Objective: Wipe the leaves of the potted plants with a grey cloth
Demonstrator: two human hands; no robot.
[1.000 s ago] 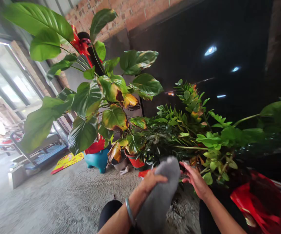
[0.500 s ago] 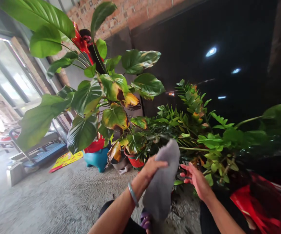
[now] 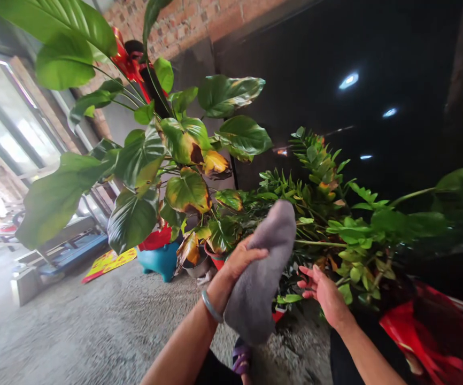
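Note:
My left hand [image 3: 237,262] grips a grey cloth [image 3: 261,278] and holds it up against the glossy fronds of a small-leaved potted plant [image 3: 315,214]. A bangle sits on that wrist. My right hand [image 3: 322,289] is lower and to the right, fingers spread, reaching in among the plant's lower stems and leaves; nothing shows in its grasp. A big-leaved plant [image 3: 155,160] with yellowing, brown-edged leaves stands just left of the cloth.
A teal pot [image 3: 160,262] and a red pot [image 3: 217,260] stand on the gravelly concrete floor by the dark wall. A red object [image 3: 427,331] lies at the right. A yellow sheet [image 3: 109,263] and a trolley [image 3: 61,256] are at the left.
My left hand has lifted the grey cloth upward onto the plant's fronds. My right hand stayed low among the stems, shifting slightly.

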